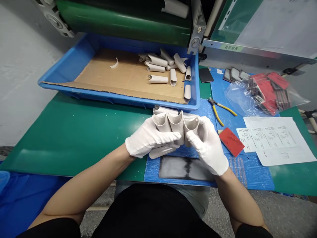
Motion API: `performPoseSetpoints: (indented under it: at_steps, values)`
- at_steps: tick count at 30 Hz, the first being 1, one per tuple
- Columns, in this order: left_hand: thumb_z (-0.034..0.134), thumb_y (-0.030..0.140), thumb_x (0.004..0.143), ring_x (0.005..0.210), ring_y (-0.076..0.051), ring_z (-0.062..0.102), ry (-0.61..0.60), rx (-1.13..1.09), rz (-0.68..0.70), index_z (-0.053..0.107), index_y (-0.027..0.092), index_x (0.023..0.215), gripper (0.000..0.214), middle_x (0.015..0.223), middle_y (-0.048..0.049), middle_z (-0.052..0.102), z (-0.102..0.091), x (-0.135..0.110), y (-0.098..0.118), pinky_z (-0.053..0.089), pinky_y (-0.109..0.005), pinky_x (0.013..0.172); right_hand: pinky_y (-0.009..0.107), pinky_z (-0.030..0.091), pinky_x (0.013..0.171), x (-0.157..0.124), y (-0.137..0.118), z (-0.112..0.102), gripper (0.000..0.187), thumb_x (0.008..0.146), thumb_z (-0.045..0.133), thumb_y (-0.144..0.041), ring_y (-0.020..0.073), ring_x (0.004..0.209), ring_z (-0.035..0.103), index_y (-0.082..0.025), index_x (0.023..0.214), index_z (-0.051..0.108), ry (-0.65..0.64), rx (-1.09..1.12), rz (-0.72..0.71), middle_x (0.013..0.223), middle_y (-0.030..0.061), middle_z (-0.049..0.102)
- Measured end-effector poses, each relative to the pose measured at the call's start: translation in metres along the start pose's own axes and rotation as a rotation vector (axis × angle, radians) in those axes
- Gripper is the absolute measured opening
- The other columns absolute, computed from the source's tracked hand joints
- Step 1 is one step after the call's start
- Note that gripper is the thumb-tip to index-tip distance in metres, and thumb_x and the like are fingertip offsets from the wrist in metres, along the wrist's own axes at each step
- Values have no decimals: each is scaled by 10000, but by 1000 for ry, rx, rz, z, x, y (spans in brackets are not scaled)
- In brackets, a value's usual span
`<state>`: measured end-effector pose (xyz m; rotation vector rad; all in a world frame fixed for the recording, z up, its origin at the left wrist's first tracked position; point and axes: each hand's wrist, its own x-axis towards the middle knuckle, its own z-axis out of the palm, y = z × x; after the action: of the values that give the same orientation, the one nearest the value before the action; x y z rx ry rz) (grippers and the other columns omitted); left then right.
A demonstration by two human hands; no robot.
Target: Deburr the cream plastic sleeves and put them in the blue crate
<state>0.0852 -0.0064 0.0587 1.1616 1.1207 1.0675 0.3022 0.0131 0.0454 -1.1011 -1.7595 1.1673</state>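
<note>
Both my hands wear white gloves. Between them stand three light grey plastic sleeves side by side, their curved, notched open ends facing up. My left hand closes round the left and middle ones, its thumb across their front. My right hand grips the right-hand one, thumb on its near side. More such sleeves lie on the bench just behind my hands, and another sleeve lies below my left hand. Nearest me is a dark, worn rectangular pad on a blue sheet.
Several grey sleeves lie on cardboard in a blue tray, under a green conveyor roller. To the right are yellow-handled nippers, a red pad, printed papers and a plastic bag of red pads. The green bench spreads left.
</note>
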Motion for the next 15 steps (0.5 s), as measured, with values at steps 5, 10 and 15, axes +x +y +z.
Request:
performPoseSetpoints:
  at_steps: [5, 10, 15]
  values:
    - [981, 325, 718, 855, -260, 793, -97, -255, -269, 770, 126, 1175, 541, 1020, -104, 811, 1, -4, 2, 725, -431, 771, 380, 529, 807, 7, -7, -3, 388, 925, 808, -593, 188, 875, 591, -269, 1078, 660, -3, 172, 194, 988, 25, 644]
    - [982, 341, 757, 741, -210, 756, -130, -338, -370, 745, 141, 1152, 502, 867, -59, 773, 1, -6, 5, 738, -439, 755, 267, 331, 503, 12, -11, -7, 442, 891, 826, -639, 110, 575, 382, -268, 1041, 638, -103, 369, 384, 715, -49, 492]
    - [599, 644, 1037, 1198, -388, 764, -307, -391, -350, 614, 270, 1497, 593, 1378, -177, 735, -8, -1, 5, 706, -585, 843, 262, 272, 489, 17, -9, -14, 354, 950, 783, -572, 104, 557, 333, -272, 1088, 656, -240, 585, 480, 718, -50, 453]
